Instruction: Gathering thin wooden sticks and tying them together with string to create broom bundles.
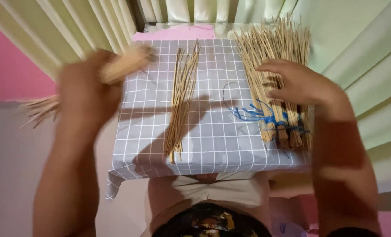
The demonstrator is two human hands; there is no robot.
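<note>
My left hand (88, 90) is blurred by motion at the left edge of a small table and grips a bundle of thin bamboo sticks (125, 66) that pokes out both sides of the fist. My right hand (294, 83) rests with fingers spread on a big pile of the same sticks (274, 48) at the table's right side, touching them without gripping. Blue string (259, 115) ties the near end of that pile. A smaller loose bunch of sticks (182, 96) lies lengthwise in the middle of the table.
A grey cloth with a white grid (217, 140) covers the table and hangs over its near edge. Pale green curtains (72, 30) hang behind and to the right. A pink wall (6, 66) is at the left. My lap is below the table.
</note>
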